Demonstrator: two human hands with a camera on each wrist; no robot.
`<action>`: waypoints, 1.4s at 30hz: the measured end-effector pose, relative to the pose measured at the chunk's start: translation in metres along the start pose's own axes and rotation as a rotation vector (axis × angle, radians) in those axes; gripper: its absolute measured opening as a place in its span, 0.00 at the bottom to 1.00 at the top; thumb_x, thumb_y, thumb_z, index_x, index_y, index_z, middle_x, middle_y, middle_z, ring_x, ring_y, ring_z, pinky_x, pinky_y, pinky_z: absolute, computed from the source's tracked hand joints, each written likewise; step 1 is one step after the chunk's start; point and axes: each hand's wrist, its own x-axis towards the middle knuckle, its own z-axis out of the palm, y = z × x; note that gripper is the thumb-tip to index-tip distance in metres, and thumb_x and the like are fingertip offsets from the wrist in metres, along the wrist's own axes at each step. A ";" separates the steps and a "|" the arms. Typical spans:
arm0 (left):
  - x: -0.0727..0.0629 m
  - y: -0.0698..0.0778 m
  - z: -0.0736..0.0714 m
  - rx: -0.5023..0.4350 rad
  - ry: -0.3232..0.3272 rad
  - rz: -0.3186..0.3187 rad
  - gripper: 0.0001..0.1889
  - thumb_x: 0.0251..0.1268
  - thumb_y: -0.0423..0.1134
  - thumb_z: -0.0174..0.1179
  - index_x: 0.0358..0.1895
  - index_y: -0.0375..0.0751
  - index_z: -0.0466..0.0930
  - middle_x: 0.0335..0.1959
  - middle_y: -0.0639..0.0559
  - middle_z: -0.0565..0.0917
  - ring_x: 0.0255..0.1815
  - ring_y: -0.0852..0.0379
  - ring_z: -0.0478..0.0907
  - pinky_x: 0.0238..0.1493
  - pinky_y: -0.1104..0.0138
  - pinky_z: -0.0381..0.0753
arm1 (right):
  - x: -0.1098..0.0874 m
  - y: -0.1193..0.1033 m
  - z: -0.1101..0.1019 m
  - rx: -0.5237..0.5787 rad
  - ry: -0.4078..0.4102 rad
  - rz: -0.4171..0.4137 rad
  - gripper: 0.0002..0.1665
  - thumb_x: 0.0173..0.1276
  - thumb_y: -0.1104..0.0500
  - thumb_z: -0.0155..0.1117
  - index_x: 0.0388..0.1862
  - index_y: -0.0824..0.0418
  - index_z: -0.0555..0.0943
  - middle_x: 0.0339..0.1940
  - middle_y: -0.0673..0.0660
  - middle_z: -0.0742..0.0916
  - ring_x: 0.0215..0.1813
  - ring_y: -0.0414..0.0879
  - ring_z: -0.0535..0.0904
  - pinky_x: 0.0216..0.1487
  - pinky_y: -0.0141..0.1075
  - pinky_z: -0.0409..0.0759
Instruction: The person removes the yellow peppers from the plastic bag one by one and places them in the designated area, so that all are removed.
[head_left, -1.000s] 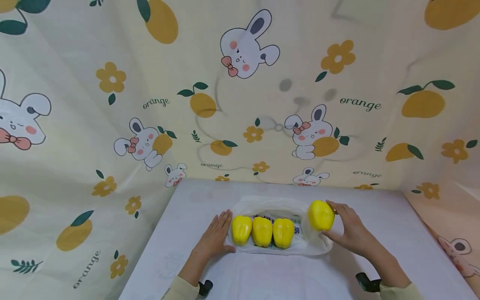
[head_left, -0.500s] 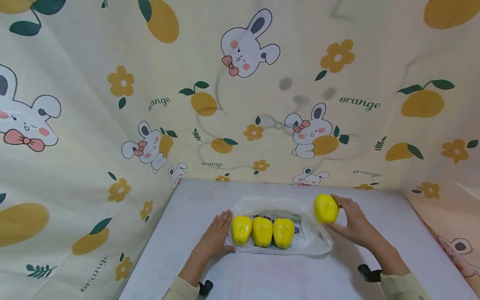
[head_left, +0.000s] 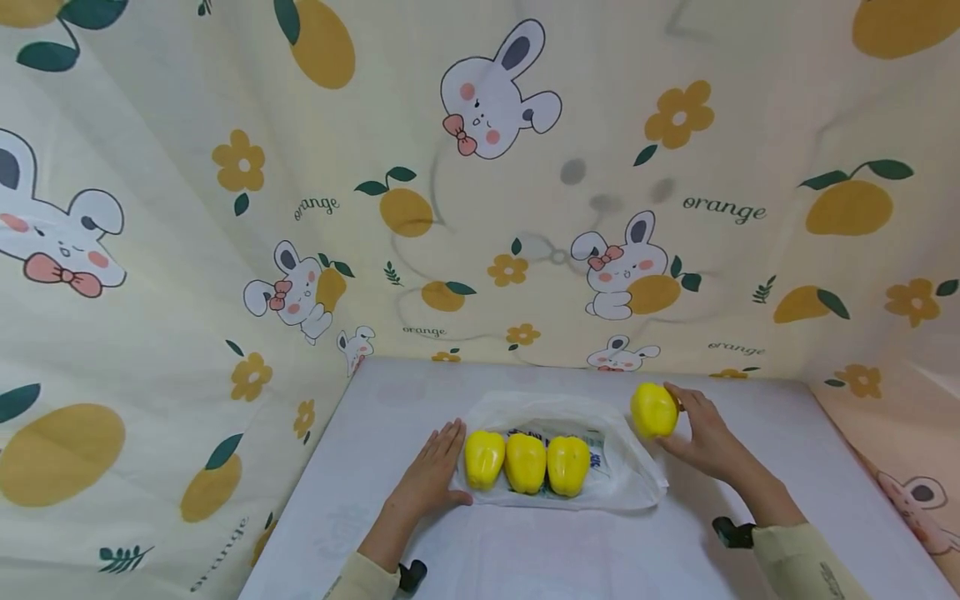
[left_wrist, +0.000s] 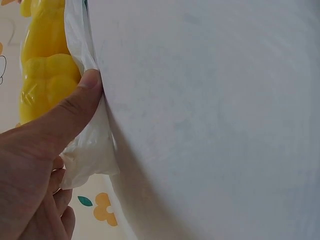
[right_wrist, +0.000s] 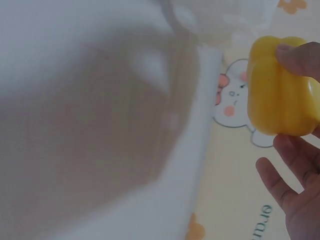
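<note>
A yellow bell pepper (head_left: 655, 410) is held up by my right hand (head_left: 705, 433) beyond the right end of a white plastic bag (head_left: 630, 475). In the right wrist view, the thumb (right_wrist: 297, 60) presses one side of this bell pepper (right_wrist: 275, 95), with some fingers under it. On the bag lie three more yellow peppers (head_left: 525, 463) in a row, stems hidden. My left hand (head_left: 431, 475) rests at the bag's left end, fingers extended along its edge. Its thumb (left_wrist: 75, 107) touches the bag edge (left_wrist: 92, 150) beside a pepper (left_wrist: 47, 82) in the left wrist view.
Everything sits on a white-covered table (head_left: 540, 550). A patterned cloth (head_left: 480, 225) with rabbits and oranges hangs behind and on both sides. Black wrist mounts (head_left: 731, 532) are worn on both arms.
My right hand has carried the pepper from over the bag's right end slightly away and to the right. The left hand and the three peppers have stayed in place.
</note>
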 end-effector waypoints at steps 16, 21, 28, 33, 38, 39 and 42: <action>0.002 -0.001 0.004 0.001 -0.004 -0.004 0.66 0.57 0.61 0.79 0.89 0.39 0.45 0.90 0.45 0.48 0.90 0.47 0.47 0.88 0.51 0.49 | 0.017 0.031 0.021 0.020 -0.079 0.098 0.59 0.63 0.58 0.83 0.84 0.69 0.56 0.71 0.76 0.70 0.66 0.72 0.70 0.67 0.75 0.75; 0.003 -0.001 0.005 -0.003 -0.012 -0.006 0.66 0.58 0.61 0.79 0.89 0.40 0.44 0.91 0.46 0.47 0.90 0.48 0.46 0.88 0.51 0.48 | 0.021 0.038 0.027 0.045 -0.100 0.120 0.60 0.64 0.59 0.82 0.84 0.69 0.55 0.72 0.76 0.69 0.67 0.73 0.68 0.69 0.77 0.71; 0.002 -0.003 0.004 0.017 0.007 0.027 0.66 0.58 0.62 0.78 0.88 0.37 0.45 0.90 0.43 0.49 0.90 0.46 0.48 0.89 0.52 0.49 | 0.027 0.047 0.032 0.062 -0.144 0.151 0.62 0.66 0.53 0.82 0.86 0.69 0.53 0.73 0.76 0.69 0.69 0.72 0.67 0.70 0.77 0.69; 0.002 -0.004 0.004 0.028 0.019 0.041 0.65 0.59 0.62 0.78 0.88 0.36 0.45 0.90 0.42 0.49 0.90 0.46 0.48 0.89 0.52 0.49 | 0.030 0.053 0.034 0.057 -0.149 0.140 0.62 0.66 0.51 0.81 0.86 0.69 0.53 0.72 0.75 0.70 0.68 0.71 0.68 0.70 0.76 0.70; 0.001 -0.004 0.004 0.031 0.020 0.038 0.66 0.58 0.62 0.78 0.88 0.36 0.46 0.90 0.42 0.49 0.90 0.46 0.48 0.89 0.52 0.49 | 0.032 0.055 0.035 0.057 -0.153 0.141 0.62 0.67 0.51 0.81 0.86 0.69 0.52 0.71 0.76 0.70 0.67 0.71 0.69 0.70 0.76 0.71; 0.001 -0.004 0.004 0.032 0.020 0.037 0.66 0.58 0.62 0.78 0.88 0.36 0.46 0.90 0.42 0.49 0.90 0.46 0.48 0.89 0.52 0.49 | 0.032 0.054 0.035 0.059 -0.155 0.145 0.63 0.67 0.50 0.81 0.86 0.69 0.52 0.72 0.76 0.70 0.67 0.71 0.69 0.70 0.76 0.71; 0.001 -0.003 0.004 0.041 0.020 0.035 0.66 0.58 0.62 0.78 0.88 0.36 0.46 0.90 0.42 0.50 0.90 0.46 0.49 0.88 0.53 0.50 | 0.033 0.052 0.035 0.075 -0.153 0.157 0.63 0.67 0.51 0.81 0.86 0.70 0.51 0.73 0.76 0.69 0.68 0.72 0.69 0.70 0.76 0.71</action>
